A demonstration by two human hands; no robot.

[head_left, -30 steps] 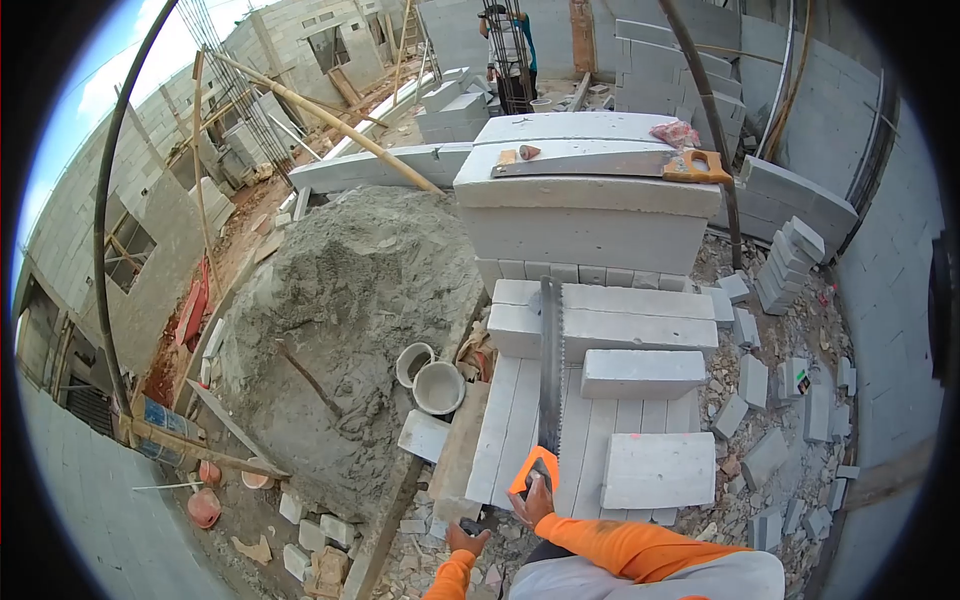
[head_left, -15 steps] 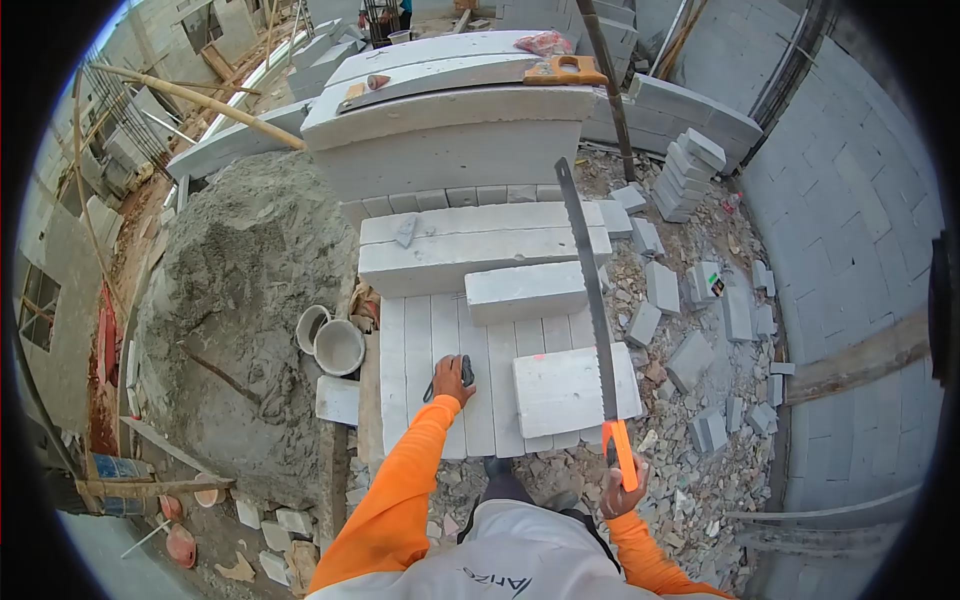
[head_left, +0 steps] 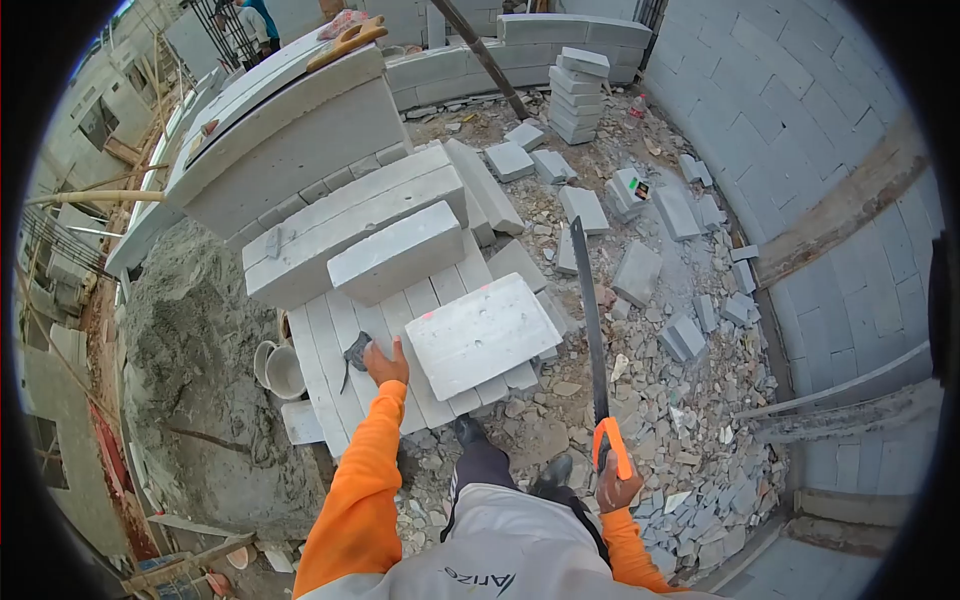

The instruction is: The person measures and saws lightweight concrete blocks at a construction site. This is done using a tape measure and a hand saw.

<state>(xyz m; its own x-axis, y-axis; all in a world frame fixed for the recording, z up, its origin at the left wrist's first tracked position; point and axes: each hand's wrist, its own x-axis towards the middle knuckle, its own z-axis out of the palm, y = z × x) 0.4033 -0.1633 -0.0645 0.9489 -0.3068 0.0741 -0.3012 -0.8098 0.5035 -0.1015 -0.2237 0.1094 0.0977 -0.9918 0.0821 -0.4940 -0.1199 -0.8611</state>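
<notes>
My right hand (head_left: 619, 487) grips the orange handle of a handsaw (head_left: 592, 330), whose long toothed blade points up and away over the rubble. My left hand (head_left: 385, 364) is open, thumb apart from the fingers, low over the light-grey block platform (head_left: 325, 345). Right at its fingertips lies a small dark object with a strap (head_left: 356, 351), its kind unclear. Just right of this hand, a white block (head_left: 484, 335) with a pink mark lies flat at the platform's edge. Behind it rests a longer block (head_left: 395, 252).
A second saw with a wooden handle (head_left: 347, 43) lies on the tall block stack. Buckets (head_left: 286, 372) stand beside a sand heap (head_left: 190, 330) at left. Loose blocks (head_left: 637, 273) and broken rubble (head_left: 690, 470) cover the ground at right. People (head_left: 245, 25) are at the back.
My view has turned to the right. My left hand has come off the small dark object and opened beside it. The handsaw stays in my right hand.
</notes>
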